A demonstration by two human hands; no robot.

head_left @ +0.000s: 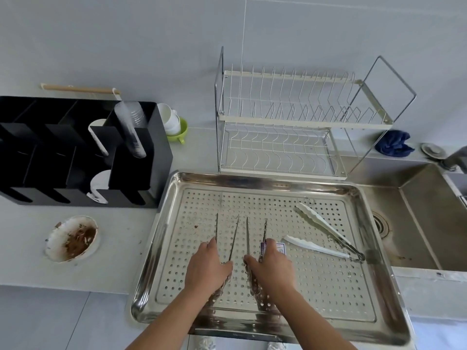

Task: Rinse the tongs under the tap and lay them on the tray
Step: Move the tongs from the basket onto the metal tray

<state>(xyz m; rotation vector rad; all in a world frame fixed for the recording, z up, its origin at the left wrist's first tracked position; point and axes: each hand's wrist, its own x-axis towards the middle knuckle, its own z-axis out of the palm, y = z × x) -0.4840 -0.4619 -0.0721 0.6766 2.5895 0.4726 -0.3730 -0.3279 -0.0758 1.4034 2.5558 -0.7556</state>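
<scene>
A large perforated steel tray [364, 294] lies on the counter in front of me. My left hand [208, 267] grips one pair of thin metal tongs [233, 238] whose two arms point away over the tray. My right hand [271, 267] grips a second pair of thin metal tongs [247, 236] beside it, with a small label at its fingers. A third pair of tongs with white tips [326, 227] lies spread open on the right part of the tray. The tap [457, 157] shows only at the far right edge.
The steel sink [414, 223] with its drain sits right of the tray. A wire dish rack [290, 122] stands behind the tray, a blue cloth [393, 146] beside it. At left are a black cup organiser [83, 152], stacked cups [171, 122] and a dirty shell-shaped dish [72, 238].
</scene>
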